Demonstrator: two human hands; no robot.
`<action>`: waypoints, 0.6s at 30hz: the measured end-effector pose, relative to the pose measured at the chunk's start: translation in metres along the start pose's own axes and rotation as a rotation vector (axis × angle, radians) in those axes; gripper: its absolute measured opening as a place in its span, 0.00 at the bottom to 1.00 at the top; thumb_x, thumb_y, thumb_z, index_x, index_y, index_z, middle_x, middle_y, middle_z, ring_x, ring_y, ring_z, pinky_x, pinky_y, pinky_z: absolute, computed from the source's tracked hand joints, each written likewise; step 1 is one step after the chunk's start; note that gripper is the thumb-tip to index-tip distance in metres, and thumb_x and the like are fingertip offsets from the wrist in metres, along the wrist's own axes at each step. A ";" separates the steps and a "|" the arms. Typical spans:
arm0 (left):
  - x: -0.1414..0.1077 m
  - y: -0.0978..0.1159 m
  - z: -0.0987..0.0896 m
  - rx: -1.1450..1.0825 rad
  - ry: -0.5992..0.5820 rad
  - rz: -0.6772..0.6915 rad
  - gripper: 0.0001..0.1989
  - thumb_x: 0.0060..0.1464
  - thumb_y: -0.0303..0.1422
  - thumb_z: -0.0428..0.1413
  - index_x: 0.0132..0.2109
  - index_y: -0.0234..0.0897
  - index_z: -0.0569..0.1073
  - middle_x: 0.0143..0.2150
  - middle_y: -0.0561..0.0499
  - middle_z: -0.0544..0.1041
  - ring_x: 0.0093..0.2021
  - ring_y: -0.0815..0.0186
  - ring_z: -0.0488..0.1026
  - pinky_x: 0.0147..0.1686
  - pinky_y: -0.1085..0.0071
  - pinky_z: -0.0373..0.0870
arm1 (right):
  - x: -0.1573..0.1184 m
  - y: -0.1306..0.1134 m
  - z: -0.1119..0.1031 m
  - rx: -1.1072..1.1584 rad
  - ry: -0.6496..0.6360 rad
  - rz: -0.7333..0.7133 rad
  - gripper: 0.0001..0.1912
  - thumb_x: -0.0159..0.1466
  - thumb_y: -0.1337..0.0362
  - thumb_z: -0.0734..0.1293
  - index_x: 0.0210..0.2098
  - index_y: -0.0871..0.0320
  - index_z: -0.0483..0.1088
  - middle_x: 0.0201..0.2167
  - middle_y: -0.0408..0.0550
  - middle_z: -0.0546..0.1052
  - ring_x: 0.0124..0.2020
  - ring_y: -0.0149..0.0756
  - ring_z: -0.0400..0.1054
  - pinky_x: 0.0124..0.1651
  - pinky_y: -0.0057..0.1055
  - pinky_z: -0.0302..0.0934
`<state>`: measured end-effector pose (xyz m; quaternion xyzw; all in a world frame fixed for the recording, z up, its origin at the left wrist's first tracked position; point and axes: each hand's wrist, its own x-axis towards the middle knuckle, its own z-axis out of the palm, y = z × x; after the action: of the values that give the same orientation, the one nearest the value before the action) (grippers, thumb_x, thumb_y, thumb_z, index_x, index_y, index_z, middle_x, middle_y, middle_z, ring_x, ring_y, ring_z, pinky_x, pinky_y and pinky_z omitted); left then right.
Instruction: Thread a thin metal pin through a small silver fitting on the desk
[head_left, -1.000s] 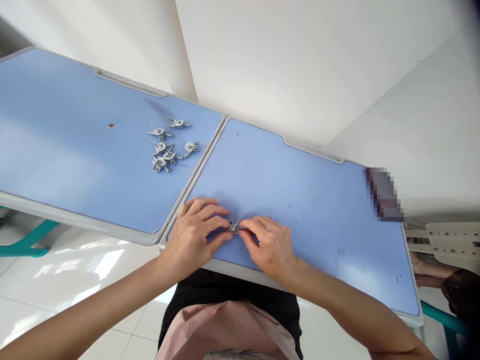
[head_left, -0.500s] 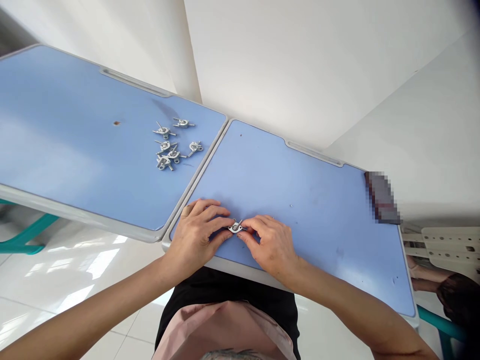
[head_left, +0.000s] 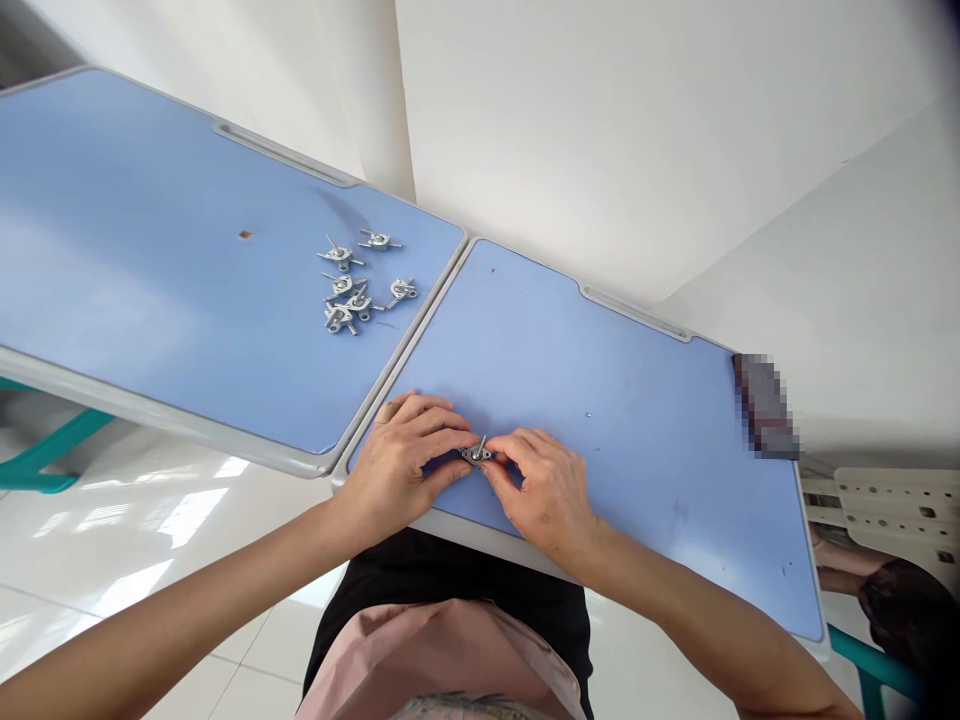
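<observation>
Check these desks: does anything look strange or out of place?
A small brown spot sits on the blue left desk, away from the metal fittings; it looks like a stain or a chip in the surface.

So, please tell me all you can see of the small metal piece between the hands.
The small metal fitting is silvery, cast-looking, with a round centre and side lugs. A thin pin stands up from it, slightly tilted. The left hand and right hand hold it from both sides over a blue desktop.
</observation>
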<state>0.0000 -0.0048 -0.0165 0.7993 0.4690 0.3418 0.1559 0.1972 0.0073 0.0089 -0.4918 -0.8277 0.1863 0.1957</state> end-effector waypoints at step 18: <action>0.001 -0.001 0.002 -0.014 0.011 -0.021 0.06 0.56 0.34 0.62 0.42 0.41 0.78 0.45 0.49 0.78 0.53 0.53 0.69 0.52 0.53 0.61 | 0.028 0.002 -0.014 0.182 -0.157 0.109 0.06 0.63 0.69 0.70 0.33 0.52 0.77 0.30 0.37 0.77 0.34 0.31 0.68 0.38 0.29 0.58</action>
<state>0.0017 -0.0033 -0.0181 0.7915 0.4756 0.3478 0.1627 0.1935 0.0349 0.0243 -0.5000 -0.7922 0.3092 0.1636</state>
